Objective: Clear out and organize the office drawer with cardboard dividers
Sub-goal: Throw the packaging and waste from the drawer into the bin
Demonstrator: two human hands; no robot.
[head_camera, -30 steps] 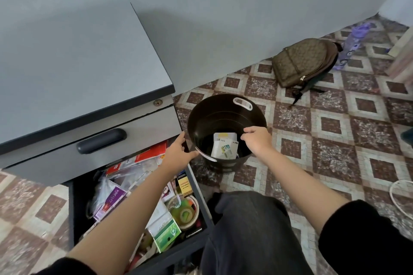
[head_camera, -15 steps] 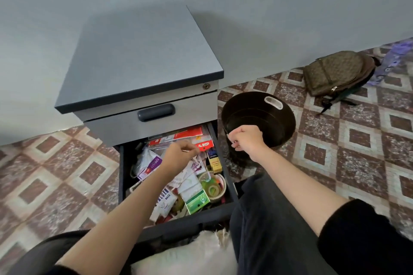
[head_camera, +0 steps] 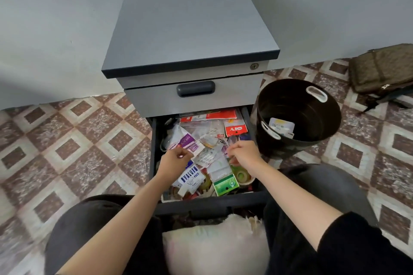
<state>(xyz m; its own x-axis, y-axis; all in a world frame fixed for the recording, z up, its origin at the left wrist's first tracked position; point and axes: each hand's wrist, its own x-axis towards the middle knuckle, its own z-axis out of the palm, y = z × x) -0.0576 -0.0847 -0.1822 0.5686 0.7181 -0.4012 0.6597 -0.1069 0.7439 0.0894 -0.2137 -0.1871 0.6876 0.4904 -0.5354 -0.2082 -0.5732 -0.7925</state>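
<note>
The lower drawer (head_camera: 153, 154) of a grey cabinet (head_camera: 190, 29) stands pulled out, stuffed with loose packets. Among them are a purple-labelled clear packet (head_camera: 190, 142), a red card (head_camera: 235, 128), a blue-and-white "value pack" bag (head_camera: 192, 177), a green box (head_camera: 224, 184) and a tape roll (head_camera: 243, 175). My left hand (head_camera: 175, 159) hovers over the drawer's left half, thumb and forefinger pinching the purple-labelled packet's edge. My right hand (head_camera: 244, 155) is over the right half with fingers curled down onto the packets; what they hold is hidden.
A black bucket (head_camera: 335, 118) with white handles stands right of the drawer, a card packet (head_camera: 280, 126) inside. A brown backpack (head_camera: 384, 69) lies far right by the wall. A pale cushion (head_camera: 214, 248) sits between my knees. Patterned tiled floor surrounds the cabinet.
My right hand let go of the bucket rim and moved left into the drawer. My left hand stayed over the packets. The view swung left, centring the cabinet.
</note>
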